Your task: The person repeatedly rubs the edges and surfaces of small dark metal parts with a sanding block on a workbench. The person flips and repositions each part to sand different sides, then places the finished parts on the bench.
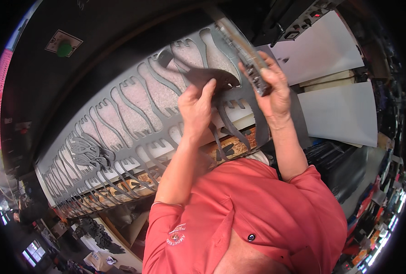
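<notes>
My left hand (pixel 197 107) pinches a dark grey, curved cut piece (pixel 212 78) between thumb and fingers, just above the sheet. My right hand (pixel 273 89) grips a long, narrow cutting die (pixel 244 48) with metal edges, tilted up and away and blurred by motion. Beneath both hands lies a grey sheet (pixel 166 112) full of long, wavy cut-outs; a pinkish board (pixel 132 107) shows through them. A small heap of loose cut pieces (pixel 88 151) rests on the sheet's left part. Strips of the sheet hang over the near edge.
A dark machine body with a green button (pixel 64 48) rises beyond the sheet. At the upper right is a panel with switches (pixel 299 29). White sheets (pixel 337 114) lie at the right. A worn, brownish board edge (pixel 228 145) runs along the near side. More dark pieces (pixel 96 233) are piled lower left.
</notes>
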### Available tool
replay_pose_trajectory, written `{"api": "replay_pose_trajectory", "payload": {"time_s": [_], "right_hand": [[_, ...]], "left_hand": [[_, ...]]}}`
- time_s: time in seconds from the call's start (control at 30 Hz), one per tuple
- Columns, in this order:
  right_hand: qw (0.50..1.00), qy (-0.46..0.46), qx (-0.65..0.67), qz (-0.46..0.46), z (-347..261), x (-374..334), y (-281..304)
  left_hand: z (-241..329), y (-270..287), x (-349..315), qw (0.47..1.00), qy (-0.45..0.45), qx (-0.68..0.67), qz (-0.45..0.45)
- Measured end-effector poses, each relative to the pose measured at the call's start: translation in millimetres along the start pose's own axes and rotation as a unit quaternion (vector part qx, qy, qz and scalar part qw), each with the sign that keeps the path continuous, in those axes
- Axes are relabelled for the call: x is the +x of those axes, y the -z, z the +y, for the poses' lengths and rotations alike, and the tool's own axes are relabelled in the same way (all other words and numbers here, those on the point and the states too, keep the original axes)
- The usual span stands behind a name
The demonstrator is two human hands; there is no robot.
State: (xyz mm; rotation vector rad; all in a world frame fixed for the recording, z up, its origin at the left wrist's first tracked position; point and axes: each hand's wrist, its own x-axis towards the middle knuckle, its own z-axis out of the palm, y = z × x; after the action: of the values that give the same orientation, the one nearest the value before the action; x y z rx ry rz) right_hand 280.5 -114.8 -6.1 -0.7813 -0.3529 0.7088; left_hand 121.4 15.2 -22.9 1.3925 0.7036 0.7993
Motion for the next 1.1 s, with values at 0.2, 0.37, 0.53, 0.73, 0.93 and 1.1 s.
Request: {"api": "replay_pose_trajectory", "payload": {"time_s": [0.2, 0.37, 0.53, 0.73, 0.93, 1.1], "right_hand": [[0.986, -0.061, -0.151, -0.022, 29, -9, -5], [0.895, 0.039, -0.434, -0.094, 41, -15, -19], [0.751, 0.133, -0.623, -0.176, 45, -21, -39], [0.824, 0.069, -0.498, -0.261, 31, -23, -80], [0.873, -0.221, -0.289, -0.325, 85, -53, -134], [0.824, -0.017, -0.4, -0.4, 110, -55, -202]], "left_hand": [[52, 99, -2, 0.929, 0.052, -0.309, 0.195], [49, 122, -27, 0.984, 0.102, -0.12, 0.085], [45, 118, -48, 0.982, 0.102, -0.131, 0.092], [58, 112, -75, 0.987, 0.139, -0.048, 0.061], [76, 155, -106, 0.993, 0.104, 0.014, 0.052], [111, 269, -101, 0.962, 0.0, 0.254, 0.098]]}}
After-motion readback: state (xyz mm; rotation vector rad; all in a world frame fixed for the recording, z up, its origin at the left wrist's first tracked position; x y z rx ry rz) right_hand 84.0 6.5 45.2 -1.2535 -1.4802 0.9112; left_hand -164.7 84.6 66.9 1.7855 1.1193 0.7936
